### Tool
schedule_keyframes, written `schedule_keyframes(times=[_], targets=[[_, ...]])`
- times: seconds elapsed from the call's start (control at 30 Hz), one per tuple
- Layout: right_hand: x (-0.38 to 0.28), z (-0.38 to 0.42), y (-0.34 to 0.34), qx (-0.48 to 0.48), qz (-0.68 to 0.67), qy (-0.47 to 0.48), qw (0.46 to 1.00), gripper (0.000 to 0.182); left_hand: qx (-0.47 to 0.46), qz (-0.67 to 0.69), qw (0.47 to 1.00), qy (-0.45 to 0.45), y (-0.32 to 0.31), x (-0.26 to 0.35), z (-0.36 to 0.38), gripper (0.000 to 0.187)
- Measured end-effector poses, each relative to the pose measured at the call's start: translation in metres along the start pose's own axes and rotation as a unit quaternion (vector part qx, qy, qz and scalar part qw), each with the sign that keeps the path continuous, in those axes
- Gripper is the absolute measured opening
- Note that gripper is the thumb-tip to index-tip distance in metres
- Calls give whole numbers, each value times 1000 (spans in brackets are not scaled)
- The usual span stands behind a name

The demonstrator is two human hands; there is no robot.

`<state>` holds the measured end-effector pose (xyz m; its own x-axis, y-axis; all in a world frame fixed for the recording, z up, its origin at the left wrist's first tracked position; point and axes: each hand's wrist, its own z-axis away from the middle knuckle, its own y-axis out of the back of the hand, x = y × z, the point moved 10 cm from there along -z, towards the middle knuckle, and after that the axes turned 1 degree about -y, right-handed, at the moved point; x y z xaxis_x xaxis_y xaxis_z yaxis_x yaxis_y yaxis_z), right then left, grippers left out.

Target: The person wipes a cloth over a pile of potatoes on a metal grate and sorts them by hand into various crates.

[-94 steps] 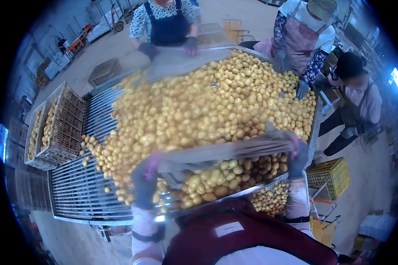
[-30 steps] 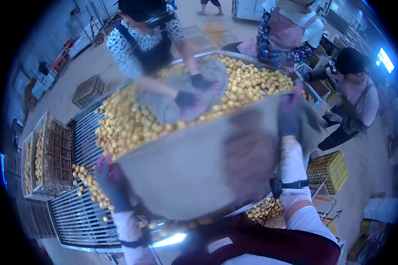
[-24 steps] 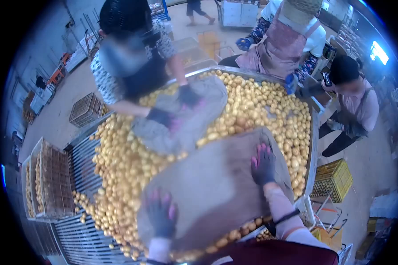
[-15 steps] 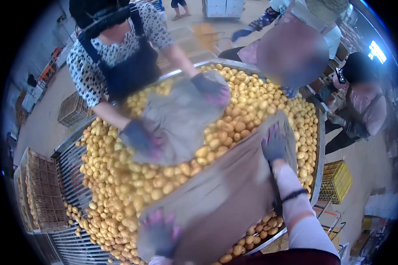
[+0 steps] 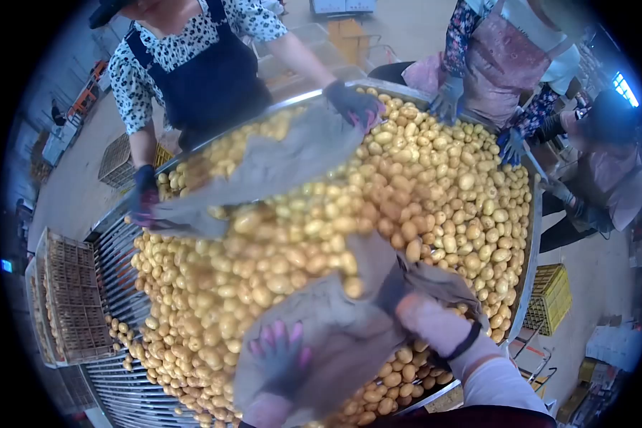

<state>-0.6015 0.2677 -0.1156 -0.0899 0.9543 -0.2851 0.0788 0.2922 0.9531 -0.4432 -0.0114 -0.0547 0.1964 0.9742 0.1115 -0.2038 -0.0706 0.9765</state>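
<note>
A grey-brown cloth (image 5: 335, 335) lies over a heap of small oval yellow-brown produce that looks like potatoes (image 5: 471, 214). My left hand (image 5: 282, 357), in a grey glove with pink fingertips, rests flat on the cloth's near left part, fingers spread. My right hand (image 5: 392, 289), in a dark glove, is on the cloth's far right part, where the fabric is bunched and partly raised. Its fingers are blurred and hidden. Across the heap a co-worker's gloved hands (image 5: 353, 107) hold another grey cloth (image 5: 271, 157) by its ends.
A metal rim (image 5: 524, 285) edges the sorting table, with roller bars (image 5: 114, 264) at left. Brown crates (image 5: 68, 299) stand at the left and a yellow crate (image 5: 546, 299) at the right. Another worker's gloved hands (image 5: 446, 100) touch the heap's far right edge.
My right hand has moved left and nearer, bunching the cloth and uncovering produce at right. My left hand has shifted slightly right. The co-worker's cloth has been spread and lifted; another worker's hands came in.
</note>
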Motion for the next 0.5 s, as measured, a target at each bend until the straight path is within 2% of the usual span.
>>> schedule_keyframes(times=[0.17,0.27,0.37,0.5], targets=[[-16,-143,-42,47,31,19,998,46,11,-8,1000,-6,1,1,-2,59],[-26,-175,-59,34,31,3,999,44,51,-4,998,-22,-10,-6,-4,54],[-52,-131,-67,18,19,54,998,42,79,17,996,-21,-3,-3,-2,48],[-97,-3,-50,-35,-63,152,986,40,61,15,997,-49,-8,0,4,48]])
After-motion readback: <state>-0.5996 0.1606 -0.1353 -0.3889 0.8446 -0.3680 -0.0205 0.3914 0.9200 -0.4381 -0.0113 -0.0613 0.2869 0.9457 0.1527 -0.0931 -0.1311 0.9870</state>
